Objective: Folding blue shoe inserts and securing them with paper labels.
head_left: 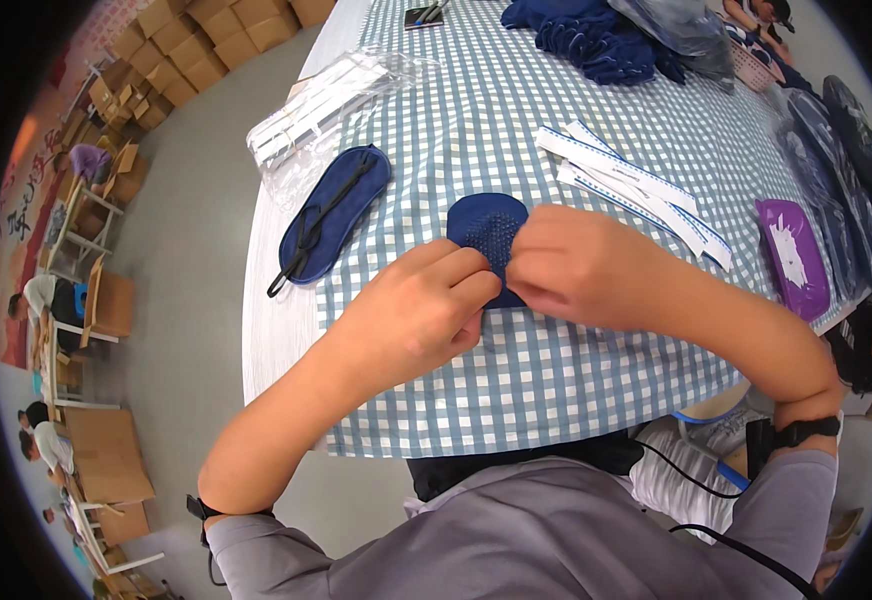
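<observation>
A dark blue cloth piece with a rounded end and rows of small dots, like the sole of a non-slip sock, lies on the checked tablecloth in front of me. My left hand pinches its near left side, fingers curled. From the right, my right hand grips its other edge with fingertips bent in. Both hands cover much of its lower part. Left of them rests a dark blue eye mask with a black strap across it. Beyond my right hand are several white paper strips with blue edges.
Clear plastic sleeves with white strips lie at the far left table edge. A dark blue cloth pile sits at the back. On the right are a purple tray holding white pieces and bagged dark items. Cardboard boxes stand beyond.
</observation>
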`<state>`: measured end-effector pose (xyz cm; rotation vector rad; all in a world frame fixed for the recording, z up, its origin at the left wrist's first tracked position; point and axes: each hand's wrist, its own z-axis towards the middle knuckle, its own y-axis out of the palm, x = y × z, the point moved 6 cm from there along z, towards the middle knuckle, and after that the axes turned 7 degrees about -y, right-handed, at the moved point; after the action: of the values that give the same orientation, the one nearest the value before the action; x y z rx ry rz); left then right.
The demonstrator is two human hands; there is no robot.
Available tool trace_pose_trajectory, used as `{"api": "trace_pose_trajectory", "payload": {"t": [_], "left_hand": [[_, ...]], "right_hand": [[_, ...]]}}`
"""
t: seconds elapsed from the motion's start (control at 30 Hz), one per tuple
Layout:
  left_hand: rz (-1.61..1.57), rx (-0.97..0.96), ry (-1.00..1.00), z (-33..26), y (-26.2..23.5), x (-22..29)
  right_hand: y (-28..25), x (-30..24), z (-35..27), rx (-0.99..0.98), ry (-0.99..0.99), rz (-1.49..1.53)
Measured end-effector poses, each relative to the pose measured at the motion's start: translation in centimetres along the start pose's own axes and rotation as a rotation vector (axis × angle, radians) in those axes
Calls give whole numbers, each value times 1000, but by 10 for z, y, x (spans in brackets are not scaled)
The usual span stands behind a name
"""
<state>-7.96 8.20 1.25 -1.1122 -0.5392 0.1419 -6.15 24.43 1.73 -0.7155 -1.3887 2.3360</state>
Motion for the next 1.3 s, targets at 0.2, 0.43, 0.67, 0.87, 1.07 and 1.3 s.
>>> {"api": "trace_pose_trajectory", "payload": {"t": [0.2,0.43,0.67,0.87,1.07,1.3], "left_hand": [[-55,-8,5,6,1,-6],[-213,-137,-130,19,-3,-20],[-391,-250,-283,33,-5,-36],[-395,-310,-354,37,-7,-43],[-313,-138,-183,34,-12,-33],[-91,-47,-42,19,-7,-12]], "right_hand": [[4,-18,-5,55,-179,-97],[7,-8,6,-38,-102,-125],[2,8,13,-123,71,-37],[1,22,19,-165,182,67],[-3,30,23,-215,267,158],[-1,31,22,-239,304,196]]}}
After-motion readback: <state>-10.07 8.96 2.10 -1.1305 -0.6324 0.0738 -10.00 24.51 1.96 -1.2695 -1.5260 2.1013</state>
